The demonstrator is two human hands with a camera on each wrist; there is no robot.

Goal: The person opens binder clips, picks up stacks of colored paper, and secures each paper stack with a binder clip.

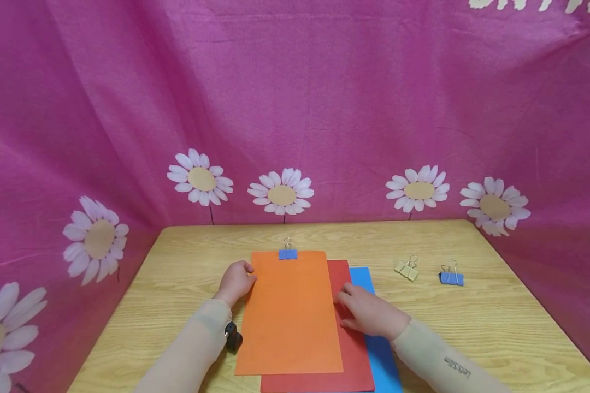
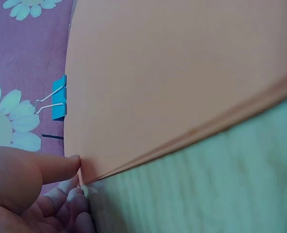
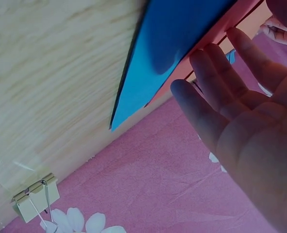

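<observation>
Orange paper [image 1: 290,316] in blue clip [image 1: 288,255]

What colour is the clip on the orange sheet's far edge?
Blue; the clip shows best in the head view.

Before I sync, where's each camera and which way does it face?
Head: on the person's head, facing forward and down at the table, orange paper and daisy curtain; shows left hand, right hand, forearms.
Left wrist: on that wrist, facing the orange paper's corner; left thumb and fingers show.
Right wrist: on that wrist, facing past right fingers to blue paper, red paper, yellow binder clip; left hand shows upper right.
Shared: head and left wrist show blue binder clip on orange paper.
</observation>
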